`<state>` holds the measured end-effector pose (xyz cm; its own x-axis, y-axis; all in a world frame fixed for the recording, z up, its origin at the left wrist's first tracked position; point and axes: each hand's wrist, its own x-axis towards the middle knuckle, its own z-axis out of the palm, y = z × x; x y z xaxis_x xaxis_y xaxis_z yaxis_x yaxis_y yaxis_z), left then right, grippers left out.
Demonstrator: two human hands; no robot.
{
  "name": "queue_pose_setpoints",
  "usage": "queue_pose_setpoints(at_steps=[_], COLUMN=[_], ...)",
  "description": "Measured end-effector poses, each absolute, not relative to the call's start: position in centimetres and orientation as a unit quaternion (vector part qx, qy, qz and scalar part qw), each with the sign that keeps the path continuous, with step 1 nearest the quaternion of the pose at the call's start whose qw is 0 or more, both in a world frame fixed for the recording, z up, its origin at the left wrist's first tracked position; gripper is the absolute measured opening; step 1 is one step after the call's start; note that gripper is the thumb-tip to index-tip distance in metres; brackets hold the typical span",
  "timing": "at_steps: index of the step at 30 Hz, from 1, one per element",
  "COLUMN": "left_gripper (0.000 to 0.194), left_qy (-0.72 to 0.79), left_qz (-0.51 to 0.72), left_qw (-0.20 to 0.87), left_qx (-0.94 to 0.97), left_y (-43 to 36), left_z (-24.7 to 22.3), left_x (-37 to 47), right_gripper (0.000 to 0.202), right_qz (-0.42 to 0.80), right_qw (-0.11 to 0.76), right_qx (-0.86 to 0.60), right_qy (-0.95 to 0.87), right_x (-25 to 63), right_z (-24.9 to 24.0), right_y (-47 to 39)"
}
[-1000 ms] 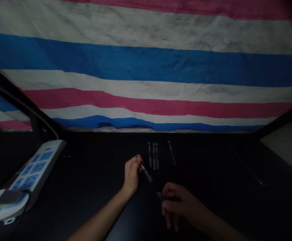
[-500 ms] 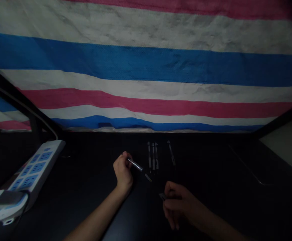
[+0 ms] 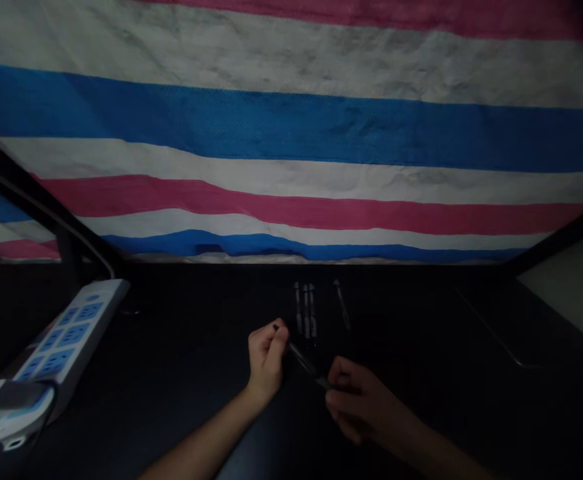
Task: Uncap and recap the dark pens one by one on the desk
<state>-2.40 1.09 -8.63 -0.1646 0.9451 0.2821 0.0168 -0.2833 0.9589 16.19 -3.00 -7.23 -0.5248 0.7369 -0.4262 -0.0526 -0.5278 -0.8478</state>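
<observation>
Head view: our left hand [image 3: 266,357] pinches a slim pen [image 3: 302,359], angled down toward our right hand [image 3: 351,400], whose closed fingers grip a small dark piece [image 3: 324,384] at its lower end. Beyond both hands lie three pens [image 3: 306,312] side by side.

Desk space [image 3: 171,347] beside striped plastic sheeting [image 3: 291,127].

Smooth pen [image 3: 303,361], wrinkled plastic sheet [image 3: 291,127], glossy plastic power strip [image 3: 102,291], satiny tabletop [image 3: 256,443]
</observation>
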Motion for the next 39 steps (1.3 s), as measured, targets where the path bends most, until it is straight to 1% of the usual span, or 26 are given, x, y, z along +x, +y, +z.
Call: queue_pose_setpoints(at_steps=[3,10,15,17,19,24,27,28,33,36,39], left_gripper=[0.044,0.044,0.043,0.042,0.042,0.043,0.042,0.041,0.042,0.042,0.042], left_qy=[0.434,0.43,0.45,0.463,0.473,0.475,0.484,0.488,0.491,0.494,0.504], left_qz=[0.612,0.621,0.605,0.609,0.619,0.627,0.625,0.624,0.623,0.623,0.62], left_qw=[0.364,0.374,0.374,0.364,0.354,0.345,0.334,0.33,0.324,0.324,0.326], left_qx=[0.551,0.538,0.539,0.532,0.518,0.512,0.514,0.514,0.515,0.513,0.505], left_y=[0.8,0.9,0.8,0.9,0.9,1.1,1.2,1.2,1.2,1.1,1.2], left_z=[-8.8,-8.8,-8.3,-8.3,-8.4,-8.6,-8.4,-8.4,-8.3,-8.3,-8.3], left_x=[-2.2,-2.1,-2.2,-2.2,-2.3,-2.4,-2.4,-2.4,-2.5,-2.5,-2.4], right_gripper=[0.028,0.035,0.047,0.046,0.041,0.036,0.048,0.048,0.038,0.047,0.044], right_qz=[0.774,0.781,0.784,0.784,0.778,0.757,0.763,0.762,0.733,0.753,0.738], right_qw=[0.27,0.253,0.229,0.245,0.257,0.251,0.243,0.241,0.26,0.255,0.267], right_qx=[-0.406,-0.399,-0.424,-0.409,-0.4,-0.423,-0.422,-0.422,-0.443,-0.433,-0.437], right_qy=[-0.404,-0.408,-0.393,-0.397,-0.41,-0.43,-0.425,-0.428,-0.447,-0.425,-0.44], right_x=[16.1,16.2,16.1,16.0,15.9,15.9,15.9,15.9,15.9,15.9,15.8], right_z=[-7.2,-7.5,-7.1,-6.8,-6.6,-7.2,-7.7,-7.7,-7.5,-7.5,-7.3], right_y=[-3.0,-2.9,-2.9,-2.9,-3.0,-3.0,-3.0,-3.0,-2.9,-2.9,-2.9])
